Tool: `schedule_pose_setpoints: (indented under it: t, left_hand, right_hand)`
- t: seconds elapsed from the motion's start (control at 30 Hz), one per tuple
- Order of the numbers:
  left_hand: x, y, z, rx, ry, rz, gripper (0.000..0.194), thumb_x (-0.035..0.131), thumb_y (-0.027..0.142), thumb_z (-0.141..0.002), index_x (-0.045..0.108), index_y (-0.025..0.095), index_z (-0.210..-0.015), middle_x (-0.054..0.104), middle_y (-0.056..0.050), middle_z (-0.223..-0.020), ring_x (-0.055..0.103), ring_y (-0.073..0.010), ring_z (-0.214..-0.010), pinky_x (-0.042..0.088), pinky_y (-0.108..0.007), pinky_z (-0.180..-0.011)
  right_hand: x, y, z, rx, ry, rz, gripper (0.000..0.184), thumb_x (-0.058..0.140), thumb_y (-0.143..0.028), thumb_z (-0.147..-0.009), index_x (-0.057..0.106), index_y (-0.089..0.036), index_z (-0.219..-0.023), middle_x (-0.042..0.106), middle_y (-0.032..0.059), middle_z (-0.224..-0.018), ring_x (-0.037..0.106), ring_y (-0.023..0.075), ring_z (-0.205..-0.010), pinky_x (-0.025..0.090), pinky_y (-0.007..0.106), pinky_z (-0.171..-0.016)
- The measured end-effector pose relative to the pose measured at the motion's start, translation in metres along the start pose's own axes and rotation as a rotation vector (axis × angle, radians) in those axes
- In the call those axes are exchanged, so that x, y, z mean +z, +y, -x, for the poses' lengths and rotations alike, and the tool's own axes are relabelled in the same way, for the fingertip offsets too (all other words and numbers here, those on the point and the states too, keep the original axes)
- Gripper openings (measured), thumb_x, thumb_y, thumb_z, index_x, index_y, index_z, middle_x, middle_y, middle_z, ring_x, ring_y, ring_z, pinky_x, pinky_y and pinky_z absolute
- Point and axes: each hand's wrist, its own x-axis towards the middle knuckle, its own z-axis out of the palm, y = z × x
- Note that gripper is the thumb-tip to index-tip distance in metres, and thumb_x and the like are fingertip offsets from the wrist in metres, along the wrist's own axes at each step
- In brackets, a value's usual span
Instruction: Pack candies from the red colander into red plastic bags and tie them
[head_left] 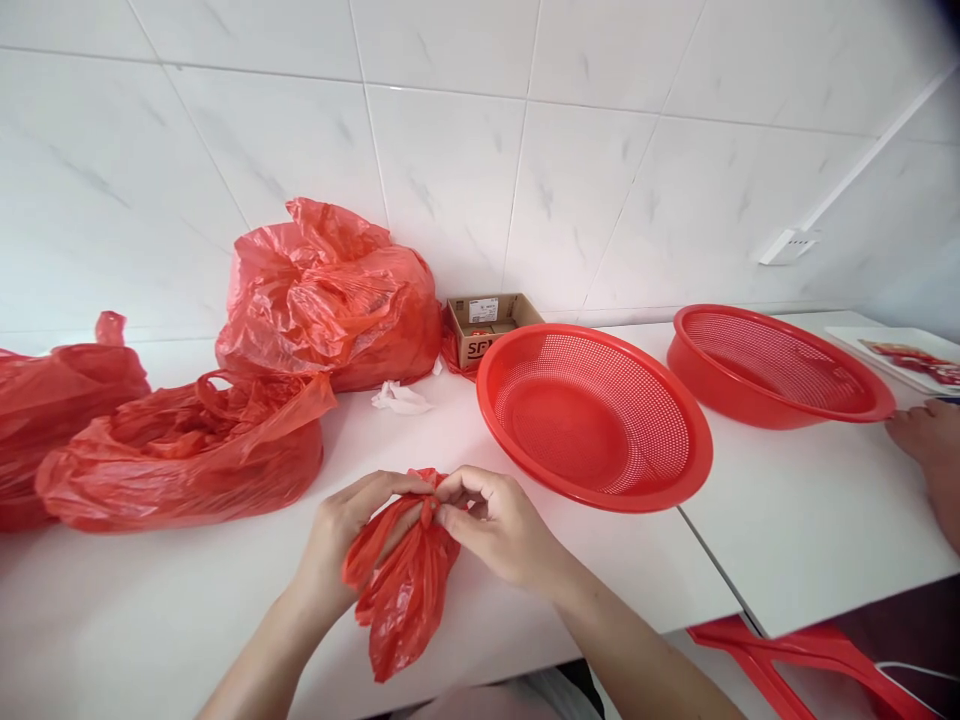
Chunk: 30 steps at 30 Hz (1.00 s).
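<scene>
A small red plastic bag (409,610) is gathered between my hands above the front of the white table. My left hand (352,525) is closed on the bag's left side, with some of its fingers hidden behind the film. At a knot-like bunch near the top, my right hand (491,520) pinches the plastic between thumb and fingers. The lower part of the bag hangs loose and crumpled. Just beyond my right hand stands a red perforated basin (570,425), with nothing in it.
Filled red bags (330,300) stand by the wall and at left, one lower bag (187,470) nearer me. A cardboard box (480,325), crumpled white tissue (401,398) and a second red basin (772,370) are behind. Another person's hand (926,430) rests at right. A red stool (795,650) is below.
</scene>
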Motion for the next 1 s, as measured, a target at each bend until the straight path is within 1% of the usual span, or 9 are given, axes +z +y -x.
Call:
schedule_pose_setpoints:
  t: [0.07,0.17,0.33,0.43,0.57,0.7,0.83,0.9,1.0]
  left_hand:
    - [-0.007,0.003,-0.002,0.026,-0.058,-0.035,0.009,0.063,0.026,-0.09,0.072,0.025,-0.092,0.076,0.001,-0.084,0.072,-0.0143,-0.075,0.052,-0.02,-0.068]
    - [-0.013,0.003,-0.003,0.059,-0.082,-0.069,0.009,0.062,0.026,-0.091,0.071,0.024,-0.094,0.075,0.001,-0.083,0.071,-0.0127,-0.073,0.051,-0.019,-0.067]
    - [-0.014,-0.006,-0.001,0.077,-0.213,-0.047,0.013,0.06,0.023,-0.091,0.07,0.024,-0.099,0.074,-0.001,-0.088,0.071,-0.0137,-0.076,0.053,-0.021,-0.068]
    - [-0.013,-0.01,0.002,0.103,-0.157,-0.043,0.014,0.06,0.02,-0.091,0.068,0.025,-0.101,0.074,0.0,-0.089,0.071,-0.0131,-0.077,0.052,-0.021,-0.069]
    - [-0.009,-0.011,0.006,0.136,-0.057,-0.083,0.012,0.061,0.02,-0.091,0.068,0.025,-0.098,0.074,0.001,-0.086,0.07,-0.0129,-0.074,0.05,-0.02,-0.066]
    - [-0.006,-0.014,0.007,0.135,-0.072,-0.069,0.011,0.062,0.021,-0.089,0.068,0.025,-0.098,0.074,0.0,-0.085,0.07,-0.0133,-0.073,0.051,-0.02,-0.066]
    - [-0.008,-0.018,0.006,0.036,-0.141,0.015,0.013,0.065,0.023,-0.089,0.069,0.026,-0.101,0.076,0.002,-0.088,0.072,-0.0116,-0.074,0.051,-0.017,-0.066]
    - [-0.01,-0.018,0.005,-0.002,-0.189,0.054,0.014,0.065,0.024,-0.089,0.069,0.027,-0.102,0.077,0.003,-0.091,0.073,-0.0118,-0.076,0.052,-0.016,-0.069]
    - [-0.011,-0.015,0.002,-0.044,-0.209,0.067,0.011,0.062,0.025,-0.091,0.07,0.025,-0.099,0.077,0.001,-0.092,0.073,-0.0126,-0.077,0.053,-0.018,-0.072]
  right_hand:
    - [0.001,-0.007,0.002,-0.007,-0.013,0.046,0.013,0.056,-0.015,-0.086,0.068,-0.018,-0.089,0.069,0.0,-0.085,0.062,0.012,-0.078,0.047,0.022,-0.068]
    - [0.003,-0.011,0.003,0.017,-0.01,0.076,0.01,0.057,-0.018,-0.086,0.066,-0.018,-0.087,0.068,-0.0003,-0.083,0.06,0.0114,-0.075,0.046,0.021,-0.066]
    - [0.008,-0.012,0.002,-0.006,0.123,0.244,0.004,0.058,-0.016,-0.079,0.059,-0.018,-0.076,0.065,-0.0016,-0.076,0.058,0.0114,-0.069,0.045,0.022,-0.063]
    - [0.009,-0.013,0.0,-0.037,0.148,0.287,0.005,0.058,-0.015,-0.078,0.06,-0.019,-0.079,0.066,-0.0017,-0.079,0.06,0.0116,-0.071,0.047,0.023,-0.065]
    - [0.004,-0.007,-0.002,-0.004,0.054,0.144,0.012,0.058,-0.018,-0.081,0.064,-0.02,-0.092,0.069,-0.0005,-0.09,0.063,0.0119,-0.08,0.049,0.022,-0.068]
    - [0.0,0.0,-0.003,0.054,-0.016,0.115,0.006,0.06,-0.02,-0.08,0.063,-0.019,-0.086,0.067,-0.0011,-0.086,0.061,0.0116,-0.079,0.048,0.022,-0.069]
    - [0.001,-0.001,-0.003,0.046,-0.047,0.175,0.006,0.057,-0.015,-0.077,0.059,-0.019,-0.08,0.066,-0.0021,-0.081,0.059,0.0106,-0.073,0.049,0.022,-0.067]
    - [0.004,0.0,-0.004,-0.018,-0.035,0.259,0.008,0.055,-0.012,-0.075,0.057,-0.02,-0.078,0.066,-0.0021,-0.079,0.06,0.0105,-0.07,0.049,0.022,-0.066]
    - [0.008,0.006,-0.006,-0.308,0.163,0.593,0.01,0.053,-0.01,-0.073,0.056,-0.019,-0.076,0.065,0.0006,-0.077,0.06,0.0131,-0.068,0.046,0.024,-0.062]
